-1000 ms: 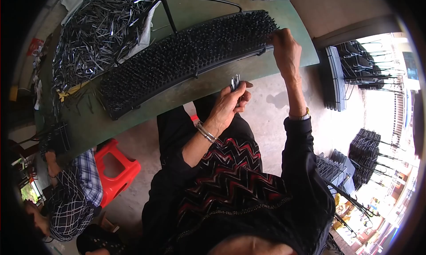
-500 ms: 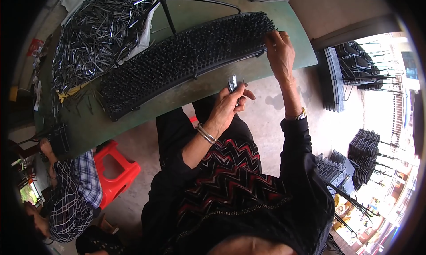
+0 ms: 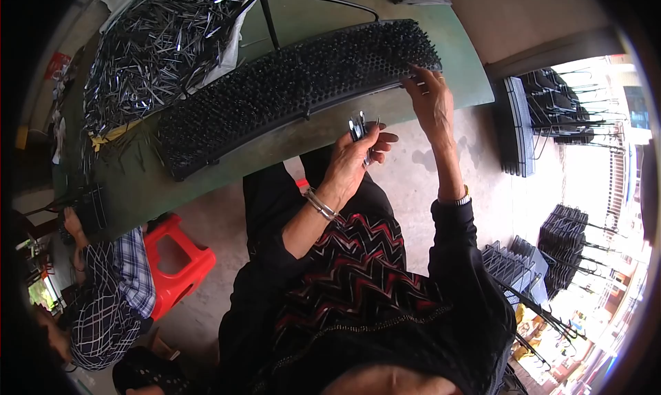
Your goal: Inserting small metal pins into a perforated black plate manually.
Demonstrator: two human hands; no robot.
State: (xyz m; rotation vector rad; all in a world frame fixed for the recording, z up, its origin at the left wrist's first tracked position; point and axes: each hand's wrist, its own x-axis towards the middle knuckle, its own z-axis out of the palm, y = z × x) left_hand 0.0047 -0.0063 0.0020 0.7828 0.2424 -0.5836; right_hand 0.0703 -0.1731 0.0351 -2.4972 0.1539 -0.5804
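Observation:
A long, curved black perforated panel [image 3: 303, 111] lies across the table, thickly set with upright dark strips [image 3: 241, 95]. My left hand [image 3: 348, 164] is closed around a few thin, shiny dark strips [image 3: 359, 124], held in front of the panel and apart from it. At the panel's right end, my right hand [image 3: 434, 113] has its fingertips pinched at the front edge, next to a stretch where bare holes show. Whatever sits between those fingertips is too small or hidden to make out.
On the far left of the green table [image 3: 151, 202] a large heap of loose dark strips [image 3: 165, 54] lies on white sheeting. A black metal rod frame [image 3: 267, 16] rises behind the panel. Left are a red stool [image 3: 189, 274] and another person [image 3: 103, 305]. Stacked black racks [image 3: 561, 247] stand right.
My right hand has shifted slightly down and toward me along the panel's right end, baring some holes there. My left hand stays nearly in place with its strips, fingers slightly rearranged.

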